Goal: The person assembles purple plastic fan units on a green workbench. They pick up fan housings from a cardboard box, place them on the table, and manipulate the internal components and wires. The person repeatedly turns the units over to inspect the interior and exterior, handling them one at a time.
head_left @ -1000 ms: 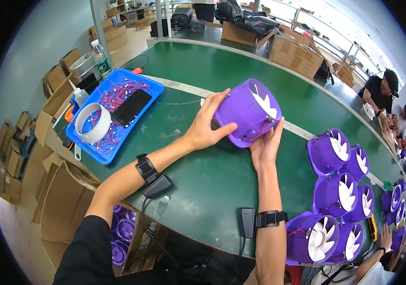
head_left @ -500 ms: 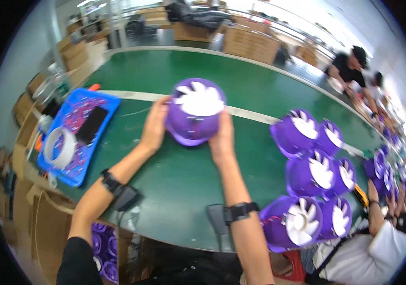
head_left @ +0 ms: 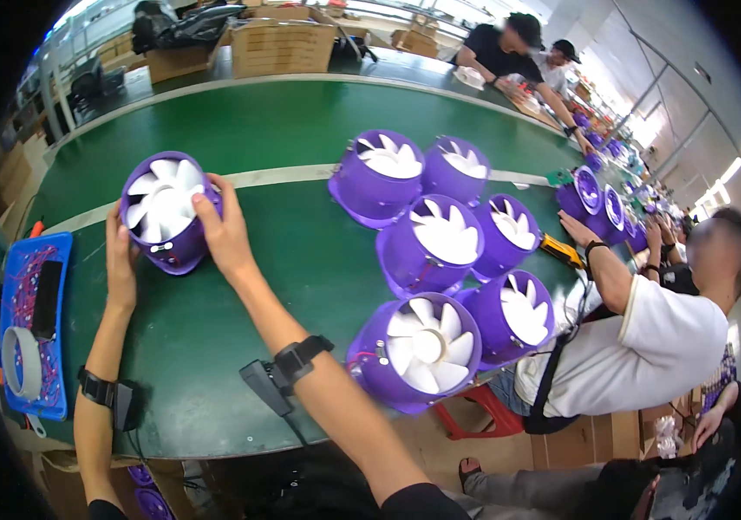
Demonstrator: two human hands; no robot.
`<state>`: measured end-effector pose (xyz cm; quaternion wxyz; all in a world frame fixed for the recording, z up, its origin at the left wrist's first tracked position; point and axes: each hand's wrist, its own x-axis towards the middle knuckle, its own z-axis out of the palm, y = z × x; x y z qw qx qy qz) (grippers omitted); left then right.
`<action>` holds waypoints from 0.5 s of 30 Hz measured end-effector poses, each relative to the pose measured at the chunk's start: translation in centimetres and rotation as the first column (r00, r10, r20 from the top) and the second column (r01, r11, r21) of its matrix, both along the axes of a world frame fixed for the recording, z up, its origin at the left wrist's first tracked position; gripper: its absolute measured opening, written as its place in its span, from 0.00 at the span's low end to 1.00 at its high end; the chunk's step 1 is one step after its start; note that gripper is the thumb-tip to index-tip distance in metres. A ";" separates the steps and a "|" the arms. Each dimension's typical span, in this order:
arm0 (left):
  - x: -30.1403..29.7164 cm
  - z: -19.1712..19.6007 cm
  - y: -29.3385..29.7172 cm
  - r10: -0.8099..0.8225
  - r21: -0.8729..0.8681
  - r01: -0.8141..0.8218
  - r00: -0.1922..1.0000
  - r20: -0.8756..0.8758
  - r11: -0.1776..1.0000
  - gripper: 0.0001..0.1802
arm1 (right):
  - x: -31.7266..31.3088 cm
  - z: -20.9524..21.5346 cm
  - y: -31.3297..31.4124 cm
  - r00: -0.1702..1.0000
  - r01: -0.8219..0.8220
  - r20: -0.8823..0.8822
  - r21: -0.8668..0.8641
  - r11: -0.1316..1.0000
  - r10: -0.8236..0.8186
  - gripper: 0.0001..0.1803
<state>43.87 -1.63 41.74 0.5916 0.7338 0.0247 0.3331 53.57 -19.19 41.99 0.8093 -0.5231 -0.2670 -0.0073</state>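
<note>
Between my two hands is a purple fan housing (head_left: 181, 249) with a white bladed fan inside, tilted toward me above the green table. My left hand (head_left: 120, 256) grips its left side. My right hand (head_left: 225, 227) wraps its right side, with the thumb near the rim by the blades. Small wires and screws show on the housing's lower front. To the right, several like purple fan housings (head_left: 408, 256) with white blades stand in two rows; the nearest one (head_left: 372, 373) has red wiring on its side.
A blue tray (head_left: 64, 347) at the left holds thin wires, a black block and a white tape roll (head_left: 32, 364). A yellow-black tool (head_left: 563, 251) lies past the housings. A co-worker in a white shirt (head_left: 648, 347) sits at the right, above a red stool (head_left: 496, 420). Cardboard boxes (head_left: 283, 50) stand behind.
My view has swung to the right, so everything sits further left in the picture. The housing stays in both hands and now tilts, its fan facing me more.
</note>
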 end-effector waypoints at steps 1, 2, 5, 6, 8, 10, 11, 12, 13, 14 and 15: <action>-0.1 -0.6 1.3 -0.005 0.042 0.004 1.000 0.021 0.999 0.35 | -0.4 0.4 0.3 0.999 0.033 0.026 -0.010 0.999 -0.032 0.32; 0.2 0.0 -0.2 -0.012 0.054 0.010 1.000 0.028 0.999 0.33 | -0.3 0.3 -0.3 0.993 0.110 0.056 -0.027 0.994 -0.109 0.33; 0.6 1.8 -1.9 0.128 0.345 -0.159 0.985 0.113 0.925 0.27 | -0.5 1.5 -1.7 0.940 0.314 0.166 -0.073 0.947 -0.299 0.35; 0.7 1.8 -2.0 0.106 0.392 -0.132 0.990 0.088 0.910 0.26 | -0.5 1.6 -2.1 0.935 0.330 0.166 -0.074 0.941 -0.314 0.36; 0.4 1.7 -2.3 0.098 0.590 -0.123 0.992 0.074 0.798 0.23 | -0.6 1.8 -2.7 0.915 0.372 0.193 -0.062 0.926 -0.355 0.37; -0.7 1.9 -0.9 0.132 0.774 -0.141 0.988 0.075 0.618 0.24 | -1.1 2.1 -1.8 0.906 0.380 0.219 -0.046 0.924 -0.362 0.39; -1.0 1.9 0.0 0.135 0.803 -0.147 0.987 0.083 0.578 0.25 | -1.4 2.3 -1.3 0.901 0.381 0.243 -0.043 0.924 -0.360 0.40; -0.7 1.3 0.0 0.115 0.739 -0.151 0.988 0.100 0.657 0.25 | -1.6 2.1 -1.2 0.900 0.381 0.251 -0.054 0.923 -0.356 0.41; 0.2 0.8 -0.8 0.080 0.663 -0.138 0.990 0.117 0.735 0.26 | -1.4 1.9 -1.8 0.893 0.396 0.262 -0.069 0.916 -0.367 0.42; 0.6 0.4 -0.5 0.093 0.712 -0.133 0.991 0.095 0.689 0.27 | -1.3 1.9 -1.8 0.899 0.388 0.260 -0.095 0.917 -0.354 0.43; 0.8 0.1 -0.2 0.114 0.761 -0.133 0.990 0.078 0.635 0.27 | -1.4 1.8 -1.7 0.879 0.425 0.287 -0.105 0.899 -0.381 0.44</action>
